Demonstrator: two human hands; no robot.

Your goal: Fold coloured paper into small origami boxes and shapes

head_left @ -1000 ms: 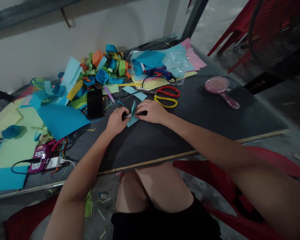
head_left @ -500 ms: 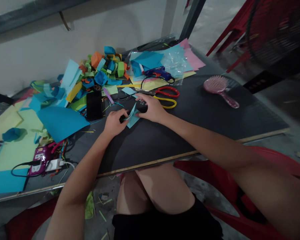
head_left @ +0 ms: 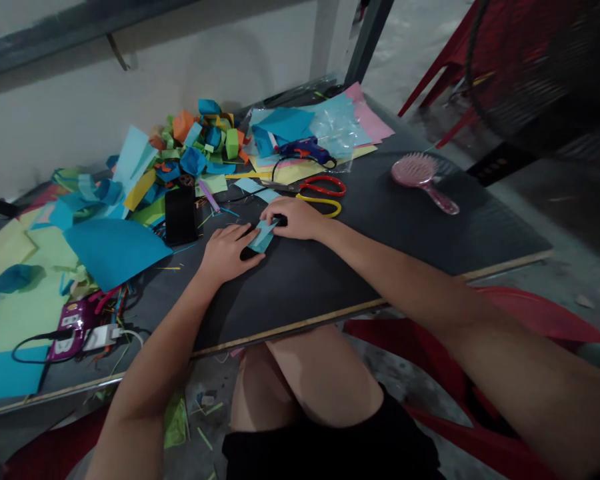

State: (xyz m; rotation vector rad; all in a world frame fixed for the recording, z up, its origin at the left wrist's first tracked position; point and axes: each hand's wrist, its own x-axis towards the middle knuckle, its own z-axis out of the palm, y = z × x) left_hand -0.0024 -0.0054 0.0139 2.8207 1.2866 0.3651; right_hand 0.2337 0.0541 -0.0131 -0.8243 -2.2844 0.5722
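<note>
Two hands met over a small light-blue folded piece of paper (head_left: 263, 235), which lay on the dark grey table (head_left: 390, 227) just in front of us, near its middle. Our left hand (head_left: 227, 252) was spread open and flat, its fingertips pressing the near end of the paper. Our right hand (head_left: 293, 219) rested with curled fingers on the far end; whether it pinched the paper or only pressed it we could not tell. Just beyond the right hand lay scissors with red and yellow handles (head_left: 324, 192), and farther right, well apart, a pink plastic hairbrush (head_left: 421, 176). A black upright box (head_left: 180, 215) stood just left of the left hand, beside a large curved blue paper sheet (head_left: 115, 245). Behind them rose a heap of folded coloured paper pieces (head_left: 200, 140), with a blue glue gun (head_left: 305, 149) to its right.
</note>
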